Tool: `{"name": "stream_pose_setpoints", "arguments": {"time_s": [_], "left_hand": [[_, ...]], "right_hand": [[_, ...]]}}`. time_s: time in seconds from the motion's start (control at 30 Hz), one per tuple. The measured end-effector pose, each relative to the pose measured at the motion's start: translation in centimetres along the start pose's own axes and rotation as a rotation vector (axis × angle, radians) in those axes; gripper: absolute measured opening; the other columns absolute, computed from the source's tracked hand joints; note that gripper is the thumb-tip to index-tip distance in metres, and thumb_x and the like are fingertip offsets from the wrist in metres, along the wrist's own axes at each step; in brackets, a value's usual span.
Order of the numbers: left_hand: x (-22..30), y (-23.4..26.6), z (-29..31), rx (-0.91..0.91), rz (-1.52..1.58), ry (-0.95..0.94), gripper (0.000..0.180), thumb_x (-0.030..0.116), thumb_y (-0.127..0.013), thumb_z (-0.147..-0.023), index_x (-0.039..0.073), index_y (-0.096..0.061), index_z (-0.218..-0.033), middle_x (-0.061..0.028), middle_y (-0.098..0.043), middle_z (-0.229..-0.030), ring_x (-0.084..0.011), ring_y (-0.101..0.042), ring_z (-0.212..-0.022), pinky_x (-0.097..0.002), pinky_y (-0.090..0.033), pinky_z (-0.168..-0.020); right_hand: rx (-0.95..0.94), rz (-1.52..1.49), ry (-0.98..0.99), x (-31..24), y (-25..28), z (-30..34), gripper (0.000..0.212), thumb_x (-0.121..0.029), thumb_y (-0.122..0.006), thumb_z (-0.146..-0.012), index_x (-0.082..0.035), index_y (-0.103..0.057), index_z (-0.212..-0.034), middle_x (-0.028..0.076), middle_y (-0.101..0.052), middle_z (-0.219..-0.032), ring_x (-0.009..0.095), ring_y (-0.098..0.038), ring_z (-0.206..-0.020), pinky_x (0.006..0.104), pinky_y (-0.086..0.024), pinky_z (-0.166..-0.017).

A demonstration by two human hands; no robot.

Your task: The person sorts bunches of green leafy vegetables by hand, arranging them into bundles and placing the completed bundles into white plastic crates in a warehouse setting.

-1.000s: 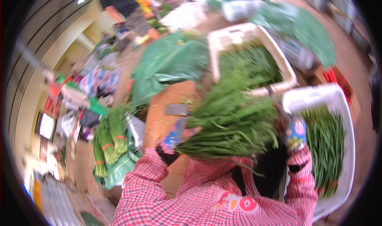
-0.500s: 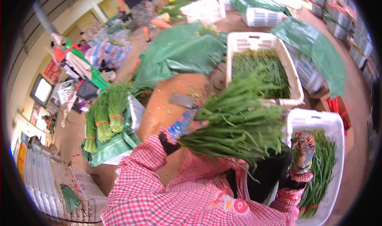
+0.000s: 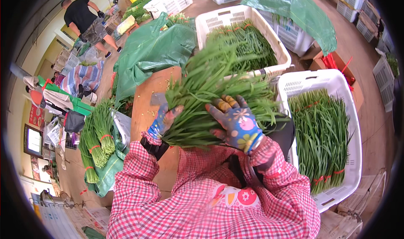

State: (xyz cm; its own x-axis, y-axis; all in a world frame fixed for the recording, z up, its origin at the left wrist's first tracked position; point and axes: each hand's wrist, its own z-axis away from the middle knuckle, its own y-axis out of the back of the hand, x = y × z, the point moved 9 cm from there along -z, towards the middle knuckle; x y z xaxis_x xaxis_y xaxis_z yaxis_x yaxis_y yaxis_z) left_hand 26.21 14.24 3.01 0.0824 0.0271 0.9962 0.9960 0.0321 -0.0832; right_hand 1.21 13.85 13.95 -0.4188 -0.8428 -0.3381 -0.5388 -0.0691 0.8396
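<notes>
Right grip [image 3: 236, 123] spread open on leafy greens [image 3: 194, 117]; left grip [image 3: 163, 121] at edge, closure unclear.

Green all over, and pink checks right in the thick of it!
Here's the leaf bundle [image 3: 187, 123] in vivid greens, the right hand [image 3: 238, 123] gloved blue with pink, white and yellow-green flowers, its fingers [image 3: 227, 103] yellow smudged dark; the left hand [image 3: 162, 122] flashes patterned blue too! Pink-and-white gingham fills the smock [image 3: 139, 201], red bands [image 3: 323, 178] pop on green bunches [image 3: 320, 138], and there's a white crate [image 3: 309, 85], a cream crate [image 3: 202, 30], deep-green sheeting [image 3: 155, 49], an orange-brown tabletop [image 3: 145, 98], a blue-white-red striped bag [image 3: 86, 77]!
</notes>
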Motion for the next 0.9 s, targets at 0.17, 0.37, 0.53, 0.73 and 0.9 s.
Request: {"name": "stream_pose_setpoints", "arguments": {"time_s": [0.17,0.37,0.53,0.73,0.9], "left_hand": [[3.3,-1.3,1.7,-0.200,0.216,-0.255,0.043,0.004,-0.050,-0.091,-0.001,-0.036,-0.132,-0.0148,-0.045,-0.130,-0.0241,-0.048,-0.117,-0.0346,-0.038,-0.104],[1.3,0.9,1.2,-0.097,0.190,-0.170,0.040,0.019,-0.051,-0.090,-0.004,-0.046,-0.123,-0.0167,-0.050,-0.124,-0.0295,-0.049,-0.116,-0.0409,-0.034,-0.107],[1.8,-1.8,1.7,-0.057,0.194,-0.049,0.031,0.009,-0.054,-0.088,-0.005,-0.052,-0.115,-0.0171,-0.058,-0.114,-0.0293,-0.058,-0.103,-0.0364,-0.045,-0.095],[4.3,-2.8,4.1,0.113,-0.628,-0.214,0.021,0.009,-0.061,-0.081,0.000,-0.062,-0.100,-0.0069,-0.067,-0.084,-0.0171,-0.061,-0.076,-0.0313,-0.048,-0.069],[-1.8,3.8,5.0,0.087,0.100,0.043,0.049,0.036,-0.037,-0.094,-0.003,-0.044,-0.122,-0.0180,-0.051,-0.121,-0.0306,-0.051,-0.112,-0.0450,-0.037,-0.104]], "right_hand": [[-0.178,-0.085,-0.042,0.2,-5.0,3.6,0.060,-0.030,-0.065,-0.075,-0.011,-0.046,-0.128,0.013,-0.052,-0.122,0.033,-0.048,-0.113,0.0461,-0.035,-0.096],[-0.145,-0.108,-0.078,-0.7,-4.6,5.4,0.056,-0.032,-0.062,-0.079,-0.010,-0.046,-0.128,0.015,-0.052,-0.122,0.033,-0.049,-0.112,0.0433,-0.040,-0.091],[-0.183,-0.210,-0.092,-0.3,-2.2,8.1,0.050,-0.032,-0.058,-0.082,-0.008,-0.049,-0.125,0.018,-0.053,-0.120,0.034,-0.053,-0.106,0.0436,-0.043,-0.088],[0.078,-0.576,-0.275,5.9,5.0,13.1,0.042,-0.015,-0.064,-0.082,0.001,-0.053,-0.119,0.016,-0.063,-0.104,0.023,-0.062,-0.078,0.0299,-0.049,-0.070],[0.485,-1.203,-0.604,11.3,6.2,18.4,0.047,-0.017,-0.058,-0.089,0.009,-0.045,-0.125,0.017,-0.055,-0.116,0.010,-0.053,-0.081,0.0198,-0.041,-0.081]]}}
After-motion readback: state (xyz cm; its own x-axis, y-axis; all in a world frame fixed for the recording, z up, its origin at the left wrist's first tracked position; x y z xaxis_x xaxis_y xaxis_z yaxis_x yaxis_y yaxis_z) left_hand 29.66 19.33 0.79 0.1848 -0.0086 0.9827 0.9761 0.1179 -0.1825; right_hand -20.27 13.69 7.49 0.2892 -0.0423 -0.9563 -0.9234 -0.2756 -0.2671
